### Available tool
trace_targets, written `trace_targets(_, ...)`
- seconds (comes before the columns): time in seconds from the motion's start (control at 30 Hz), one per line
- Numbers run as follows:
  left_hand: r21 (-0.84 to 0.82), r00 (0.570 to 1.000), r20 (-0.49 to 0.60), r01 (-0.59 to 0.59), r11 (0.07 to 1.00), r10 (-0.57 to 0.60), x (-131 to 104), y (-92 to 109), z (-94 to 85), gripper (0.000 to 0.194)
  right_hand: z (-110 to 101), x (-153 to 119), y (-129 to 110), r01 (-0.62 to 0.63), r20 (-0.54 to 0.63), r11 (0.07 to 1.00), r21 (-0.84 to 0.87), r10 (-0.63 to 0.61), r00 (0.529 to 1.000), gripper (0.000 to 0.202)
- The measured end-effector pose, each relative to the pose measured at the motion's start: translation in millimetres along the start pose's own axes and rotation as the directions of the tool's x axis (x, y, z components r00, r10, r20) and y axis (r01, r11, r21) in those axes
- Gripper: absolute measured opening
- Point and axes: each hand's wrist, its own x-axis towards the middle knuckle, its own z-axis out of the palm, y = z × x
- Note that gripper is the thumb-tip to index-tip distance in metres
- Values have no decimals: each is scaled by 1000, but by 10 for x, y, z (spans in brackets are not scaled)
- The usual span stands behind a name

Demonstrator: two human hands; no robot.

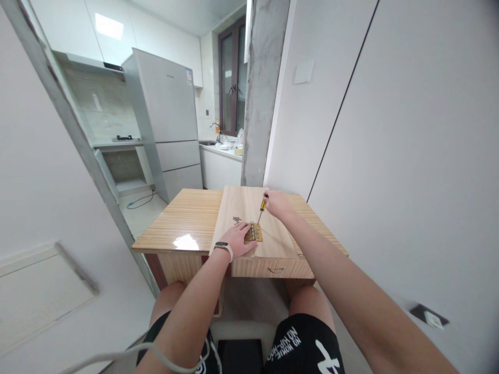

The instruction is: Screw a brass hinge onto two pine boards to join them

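Observation:
A brass hinge (255, 232) lies opened flat across the seam between two pale wooden boards (234, 200). My left hand (236, 239) rests on the boards at the hinge's left side, thumb and fingers spread around it and touching it. My right hand (278, 203) is closed around a screwdriver (263, 204) with a yellow and black handle. Its shaft slants down to the upper right part of the hinge; whether a screw sits under the tip is too small to tell. A little cluster of dark small pieces, seemingly screws (236, 220), lies above my left fingers.
The boards lie on a wood-grain table (187, 213) with a drawer (273, 267) at its front. A white wall (390, 156) stands close on the right. Beyond the table are a fridge (171, 104) and a kitchen sink (208, 143). A pale cable (128, 353) crosses near my left forearm.

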Motion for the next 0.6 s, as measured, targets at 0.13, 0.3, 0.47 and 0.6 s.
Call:
trace_targets(0.13, -7, 1000, 4, 11, 1000, -11, 1, 9, 3, 72, -13, -4, 31, 40, 4, 999, 30, -41, 999, 24)
trace_targets(0.3, -4, 1000, -7, 8, 1000, -8, -1, 5, 3, 74, 54, -25, 87, 93, -19, 993, 75, -91, 996, 31)
trace_targets(0.47, 5, 1000, -1, -3, 1000, 3, 2, -9, 6, 75, 90, -14, 89, 130, -11, 984, 122, -130, 992, 35)
trace_targets(0.6, 8, 1000, -3, -1, 1000, 1, 1, -19, 15, 75, 62, 26, 62, 128, -2, 983, 132, -129, 992, 31)
